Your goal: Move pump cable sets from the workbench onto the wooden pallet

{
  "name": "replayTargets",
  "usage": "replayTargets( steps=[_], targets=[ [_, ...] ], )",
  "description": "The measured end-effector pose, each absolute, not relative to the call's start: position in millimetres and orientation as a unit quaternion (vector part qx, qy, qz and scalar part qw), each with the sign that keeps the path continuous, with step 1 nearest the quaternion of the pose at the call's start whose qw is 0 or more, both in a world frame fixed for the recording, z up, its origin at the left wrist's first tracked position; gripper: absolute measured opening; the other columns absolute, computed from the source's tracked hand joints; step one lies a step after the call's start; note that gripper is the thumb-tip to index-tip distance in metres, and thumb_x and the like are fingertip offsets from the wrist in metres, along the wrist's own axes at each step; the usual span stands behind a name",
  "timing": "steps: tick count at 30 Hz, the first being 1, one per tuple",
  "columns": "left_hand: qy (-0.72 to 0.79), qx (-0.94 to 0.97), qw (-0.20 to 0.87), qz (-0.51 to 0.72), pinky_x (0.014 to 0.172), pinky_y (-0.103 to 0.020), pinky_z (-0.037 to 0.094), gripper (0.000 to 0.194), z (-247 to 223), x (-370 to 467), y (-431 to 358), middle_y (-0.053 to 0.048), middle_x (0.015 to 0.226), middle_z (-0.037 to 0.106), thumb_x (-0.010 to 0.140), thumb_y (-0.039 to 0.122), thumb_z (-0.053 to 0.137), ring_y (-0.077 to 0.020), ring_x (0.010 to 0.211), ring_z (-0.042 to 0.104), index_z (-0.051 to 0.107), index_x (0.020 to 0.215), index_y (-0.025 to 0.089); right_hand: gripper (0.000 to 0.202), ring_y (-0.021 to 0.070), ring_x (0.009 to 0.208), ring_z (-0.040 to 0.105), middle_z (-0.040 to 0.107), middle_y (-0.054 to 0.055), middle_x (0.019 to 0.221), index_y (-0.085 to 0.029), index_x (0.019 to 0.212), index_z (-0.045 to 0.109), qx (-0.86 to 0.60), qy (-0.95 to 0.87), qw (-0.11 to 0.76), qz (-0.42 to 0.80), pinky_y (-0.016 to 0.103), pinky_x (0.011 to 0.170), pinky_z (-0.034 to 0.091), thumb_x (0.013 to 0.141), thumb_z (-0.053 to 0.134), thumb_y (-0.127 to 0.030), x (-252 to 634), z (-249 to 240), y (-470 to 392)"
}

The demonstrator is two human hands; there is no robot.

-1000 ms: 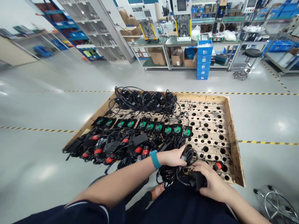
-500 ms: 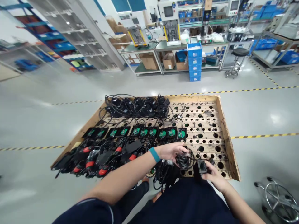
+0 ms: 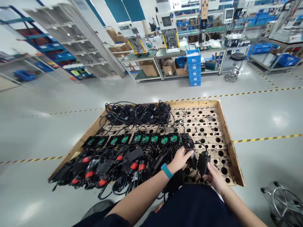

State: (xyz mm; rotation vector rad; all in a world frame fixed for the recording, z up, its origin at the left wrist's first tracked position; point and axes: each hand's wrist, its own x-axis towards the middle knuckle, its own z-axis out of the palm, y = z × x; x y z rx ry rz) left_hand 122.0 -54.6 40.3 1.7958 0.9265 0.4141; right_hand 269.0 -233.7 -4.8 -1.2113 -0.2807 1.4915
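My left hand [image 3: 180, 158], with a teal wristband, grips a coiled black cable [image 3: 189, 145] and holds it up above the wooden tray [image 3: 226, 135]. My right hand [image 3: 215, 176] holds the black adapter block [image 3: 203, 162] joined to that cable. Both hover over the tray's near right part, which is a board full of round holes. A row of black units with green circuit boards [image 3: 144, 139] runs across the tray's middle. Black cables with red connectors [image 3: 113, 165] lie bunched at the near left. More black adapters and cables [image 3: 139, 113] are piled at the far left.
The tray lies on a grey floor marked with yellow-black tape [image 3: 267, 138]. A metal stool base [image 3: 282, 205] stands at the lower right. Workbenches with machines, cardboard boxes, stacked blue bins [image 3: 194, 67] and a black stool [image 3: 237, 63] line the back. Shelving stands at the left.
Both hands rose from my lap edge and moved forward over the tray. The coiled cable went up with my left hand, the adapter block with my right.
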Motion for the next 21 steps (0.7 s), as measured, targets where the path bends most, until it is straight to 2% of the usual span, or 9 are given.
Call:
replayTargets(
  steps=[2, 4, 8, 12, 17, 21],
  targets=[
    [0.385, 0.725, 0.547, 0.164, 0.106, -0.039, 0.05, 0.036, 42.3, 126.6, -56.4, -0.009, 0.117, 0.07, 0.096, 0.045, 0.053, -0.0226, 0.112, 0.064, 0.062, 0.117, 0.018, 0.068, 0.0298, 0.135, 0.055, 0.061, 0.01, 0.144, -0.024, 0.133, 0.061, -0.571, -0.176, 0.536, 0.596, 0.045, 0.106, 0.051, 0.088, 0.057, -0.075, 272.7, -3.3, -236.4],
    [0.398, 0.727, 0.537, 0.158, 0.109, -0.038, 0.049, 0.04, 40.9, 128.3, -59.4, -0.01, 0.123, 0.069, 0.097, 0.046, 0.05, -0.0228, 0.116, 0.063, 0.058, 0.124, 0.017, 0.069, 0.0305, 0.142, 0.048, 0.059, 0.012, 0.147, -0.022, 0.134, 0.062, -0.613, -0.225, 0.506, 0.563, 0.049, 0.116, 0.043, 0.09, 0.054, -0.074, 276.3, -4.2, -240.5],
    [0.428, 0.753, 0.494, 0.071, 0.111, -0.04, 0.047, 0.042, 29.5, 131.6, -62.5, -0.013, 0.133, 0.065, 0.097, 0.045, 0.052, -0.0252, 0.123, 0.061, 0.055, 0.128, 0.017, 0.071, 0.0321, 0.134, 0.055, 0.061, 0.013, 0.144, -0.021, 0.139, 0.059, -0.647, -0.284, 0.467, 0.532, 0.052, 0.116, 0.043, 0.087, 0.061, -0.069, 278.0, -17.9, -248.6],
    [0.479, 0.768, 0.418, -0.08, 0.096, -0.042, 0.054, 0.045, 15.4, 133.8, -65.3, -0.021, 0.116, 0.07, 0.091, 0.05, 0.06, -0.0328, 0.109, 0.069, 0.058, 0.114, 0.011, 0.071, 0.0321, 0.139, 0.052, 0.065, 0.013, 0.138, -0.02, 0.141, 0.059, -0.683, -0.324, 0.441, 0.484, 0.053, 0.122, 0.035, 0.084, 0.068, -0.06, 278.5, -30.4, -248.9],
    [0.498, 0.783, 0.36, -0.098, 0.089, -0.038, 0.055, 0.046, 14.1, 124.2, -79.1, -0.023, 0.112, 0.072, 0.092, 0.05, 0.056, -0.0331, 0.105, 0.072, 0.056, 0.116, 0.01, 0.064, 0.0323, 0.13, 0.06, 0.065, 0.013, 0.14, -0.021, 0.145, 0.058, -0.694, -0.393, 0.392, 0.459, 0.051, 0.115, 0.045, 0.088, 0.06, -0.052, 280.3, -35.2, -238.1],
    [0.514, 0.79, 0.313, -0.116, 0.087, -0.042, 0.058, 0.051, 18.4, 118.9, -88.2, -0.026, 0.111, 0.072, 0.093, 0.045, 0.052, -0.0364, 0.105, 0.072, 0.057, 0.124, 0.006, 0.062, 0.0338, 0.123, 0.064, 0.068, 0.016, 0.132, -0.019, 0.148, 0.055, -0.698, -0.498, 0.343, 0.384, 0.051, 0.109, 0.05, 0.091, 0.051, -0.043, 272.8, -51.4, -228.6]
  ],
)
